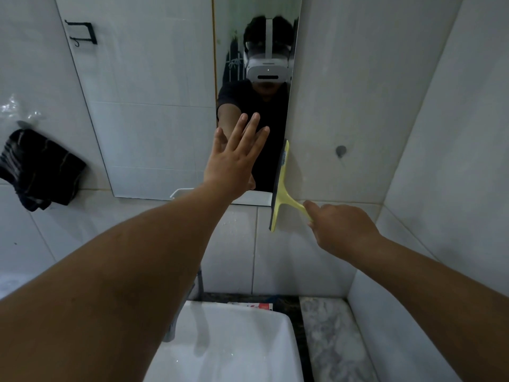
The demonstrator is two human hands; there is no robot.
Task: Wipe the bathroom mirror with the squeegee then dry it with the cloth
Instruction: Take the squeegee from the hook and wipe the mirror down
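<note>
The frameless mirror (154, 111) hangs on the white tiled wall above the sink. My left hand (234, 158) lies flat against the glass near its lower right part, fingers spread and holding nothing. My right hand (338, 227) grips the handle of the yellow squeegee (282, 188). Its blade stands vertical at the mirror's right edge, with its lower end over the wall tile below the mirror. A dark striped cloth (38, 172) hangs on a hook on the wall left of the mirror.
A white sink (239, 346) sits below, with a faucet (173, 323) partly behind my left forearm. A marble ledge (330, 340) runs to its right. A black wall bracket (82, 31) is at upper left. The right wall forms a close corner.
</note>
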